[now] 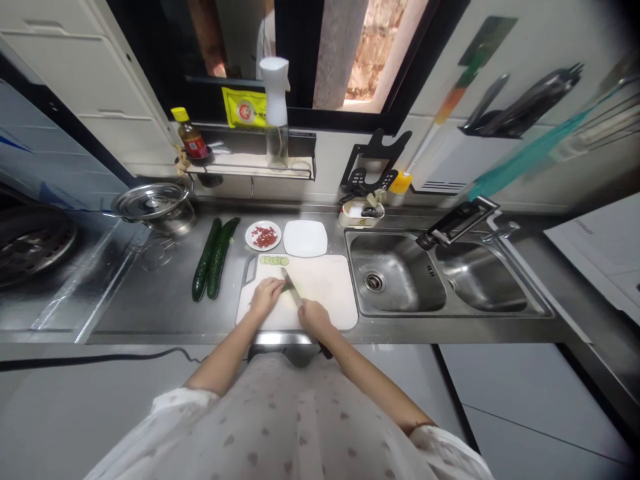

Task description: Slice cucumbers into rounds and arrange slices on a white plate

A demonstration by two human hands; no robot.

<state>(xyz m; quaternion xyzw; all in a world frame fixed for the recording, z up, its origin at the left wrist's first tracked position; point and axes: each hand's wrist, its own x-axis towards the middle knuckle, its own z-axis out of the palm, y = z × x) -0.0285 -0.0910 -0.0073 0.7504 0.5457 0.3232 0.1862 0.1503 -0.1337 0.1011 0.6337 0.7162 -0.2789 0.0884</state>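
On the white cutting board (pixel 330 283), my right hand (pixel 315 317) is closed around a knife (pixel 292 287), its blade slanting up and to the left. My left hand (pixel 267 296) has its fingers bunched on a small piece of cucumber (pixel 287 287) beside the blade; most of that piece is hidden by the fingers and knife. A short row of cucumber slices (pixel 273 261) lies along the board's far edge, just beyond the knife tip. Two whole cucumbers (pixel 215 260) rest side by side on the steel counter, left of the board.
Behind the board stand a small plate of chopped red pieces (pixel 265 236) and a white square plate (pixel 305 239). To the right is a double sink (pixel 395 310) with a black faucet (pixel 457 223). A lidded pot (pixel 157 208) sits at the left, below a bottle shelf (pixel 250 165).
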